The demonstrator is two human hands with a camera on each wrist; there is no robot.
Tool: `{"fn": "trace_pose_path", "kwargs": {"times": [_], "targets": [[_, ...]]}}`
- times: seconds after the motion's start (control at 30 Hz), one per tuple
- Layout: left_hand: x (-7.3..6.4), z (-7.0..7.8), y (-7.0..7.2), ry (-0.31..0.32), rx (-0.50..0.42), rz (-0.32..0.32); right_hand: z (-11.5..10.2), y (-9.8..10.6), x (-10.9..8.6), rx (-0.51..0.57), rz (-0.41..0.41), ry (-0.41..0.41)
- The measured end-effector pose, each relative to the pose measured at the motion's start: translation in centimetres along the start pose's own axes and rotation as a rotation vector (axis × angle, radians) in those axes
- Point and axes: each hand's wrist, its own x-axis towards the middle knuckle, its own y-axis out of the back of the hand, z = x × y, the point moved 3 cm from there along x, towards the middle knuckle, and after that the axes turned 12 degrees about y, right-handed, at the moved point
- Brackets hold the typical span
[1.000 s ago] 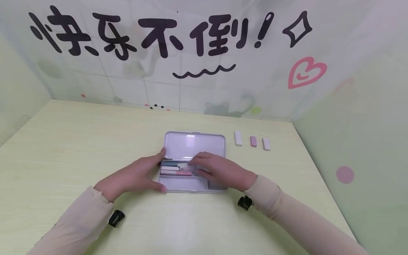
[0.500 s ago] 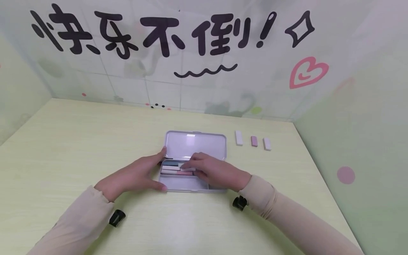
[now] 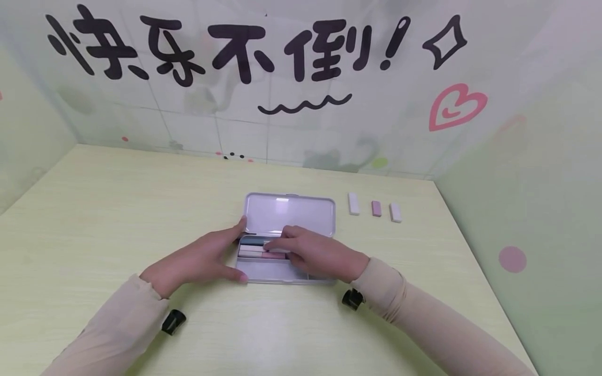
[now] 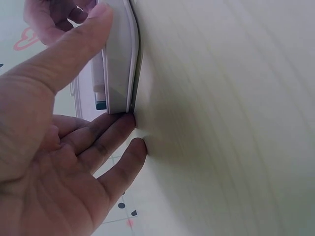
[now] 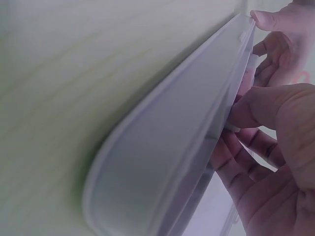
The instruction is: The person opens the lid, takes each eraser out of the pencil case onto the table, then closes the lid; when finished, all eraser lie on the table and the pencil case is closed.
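Observation:
An open pale lavender pencil case (image 3: 273,270) lies on the table with its lid (image 3: 301,211) folded back. My left hand (image 3: 199,259) holds its left end, thumb on the front corner and fingers along the side, as the left wrist view shows. My right hand (image 3: 324,255) reaches into the rear compartment, its thumb and fingertips around a small white block (image 5: 231,128) like an eraser, mostly hidden by the fingers. In that compartment lie a teal stick (image 3: 251,241), a white stick (image 3: 251,248) and a pink-and-white pen (image 3: 274,256). The front compartment is bare.
Right of the lid a white eraser (image 3: 354,203), a pink eraser (image 3: 376,208) and another pale eraser (image 3: 395,213) lie in a row. A printed wall (image 3: 263,130) stands behind the table (image 3: 155,203), with a green side panel (image 3: 531,209) at right.
My right hand has shifted slightly left inside the case, carrying the white block in beside the sticks, and its fingers now cover more of it. The left hand keeps its place.

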Motion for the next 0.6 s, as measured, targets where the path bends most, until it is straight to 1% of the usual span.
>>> {"fn": "trace_pose_path", "kwargs": {"times": [0.2, 0.3, 0.43, 0.6], "targets": [[0.0, -0.1, -0.1, -0.001, -0.001, -0.001, 0.2, 0.1, -0.6, 0.021, 0.011, 0.005], [0.1, -0.1, -0.1, 0.004, -0.002, -0.002, 0.4, 0.2, -1.0, 0.039, 0.012, -0.007], [0.1, -0.1, -0.1, 0.000, -0.001, 0.003, 0.6, 0.4, -1.4, 0.069, 0.015, -0.048], [0.1, -0.1, -0.2, 0.009, -0.002, 0.005, 1.0, 0.5, -2.1, 0.108, 0.011, -0.120]]}}
